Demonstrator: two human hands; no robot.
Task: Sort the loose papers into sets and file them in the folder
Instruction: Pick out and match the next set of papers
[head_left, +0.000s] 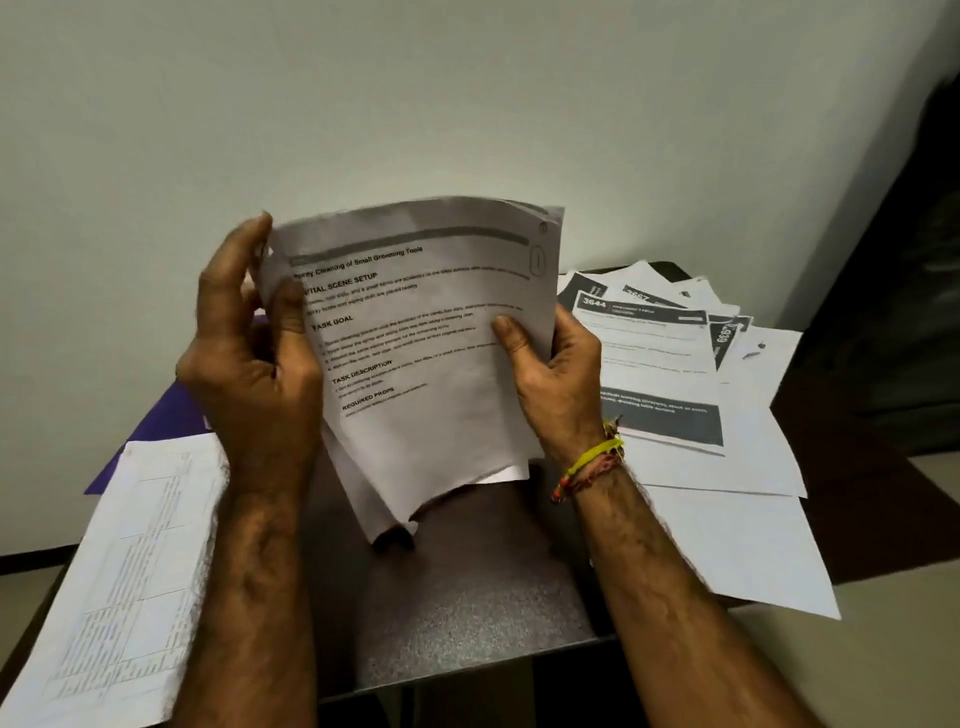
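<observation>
Both hands are up off the table, holding a small sheaf of printed papers (431, 353) between them, tilted so the text runs uphill to the right. The left hand (254, 358) grips the sheaf's left edge, thumb laid across the front of the top sheet and fingers curled behind it; the right hand (550, 364) grips the right edge lower down, thumb pressed on the front near the end of the printed lines, fingers hidden behind the paper. The top sheet carries bold headings, among them "TASK GOAL" and "TASK DESCRIPTION", and the bottom corner of the sheaf curls and sags just above the grey speckled tabletop (457, 608) between the forearms. A yellow and red thread band (589, 462) circles the right wrist. Beyond the right hand and out to its side lies a loose spread of papers (670, 374), overlapping at odd angles, several with dark header bands and white numbers, one reading 3644. Under and outside the left forearm lies a sheet printed with a fine table of rows (130, 582), slanting toward the near edge. Behind the left hand, partly hidden by it and by that sheet, a purple folder (171, 415) lies flat on the table. A pale wall (415, 104) stands behind everything.
</observation>
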